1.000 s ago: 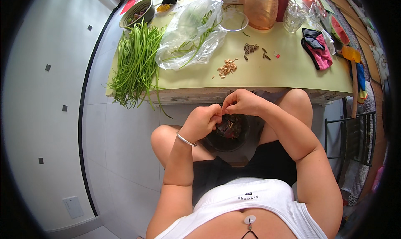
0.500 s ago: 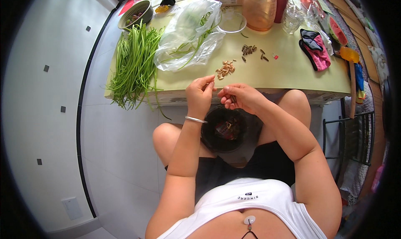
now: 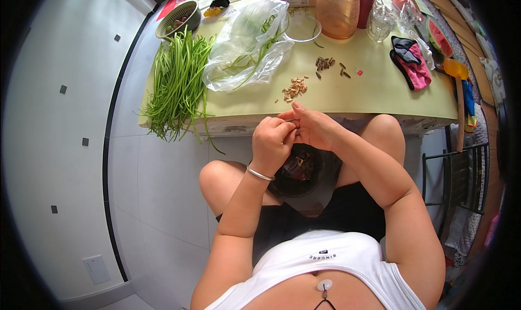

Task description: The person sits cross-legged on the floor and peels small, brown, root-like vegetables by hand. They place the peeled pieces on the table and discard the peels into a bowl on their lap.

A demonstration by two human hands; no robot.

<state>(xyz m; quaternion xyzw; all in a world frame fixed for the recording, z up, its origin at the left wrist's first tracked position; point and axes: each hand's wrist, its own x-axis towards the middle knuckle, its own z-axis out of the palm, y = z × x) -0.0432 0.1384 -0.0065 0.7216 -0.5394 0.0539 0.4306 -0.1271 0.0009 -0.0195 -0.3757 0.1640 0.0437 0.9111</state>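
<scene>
My two hands meet just off the table's near edge, above a dark bin (image 3: 287, 186) held between my knees. My left hand (image 3: 273, 143) is closed in a pinch against the fingers of my right hand; what it pinches is hidden. My right hand (image 3: 316, 129) has its thumb raised and its fingers curled round what looks like dark sunflower seeds, mostly covered. Beyond them on the table lies a small pile of pale shelled kernels (image 3: 296, 87), with one kernel (image 3: 276, 100) apart. Dark unshelled seeds (image 3: 324, 64) lie farther back, several more to their right.
On the yellow-green table (image 3: 358, 101) are long green stalks (image 3: 176, 87), a clear plastic bag (image 3: 230, 58), a basket (image 3: 182, 18) with small round fruit, an orange jug (image 3: 336, 11), a glass (image 3: 379, 27) and pink-black cloth (image 3: 413, 66). A rack (image 3: 456, 177) stands right.
My left hand has drawn back from beside the kernel pile to meet my right hand. A single kernel now shows where its fingertips were. My right thumb has lifted.
</scene>
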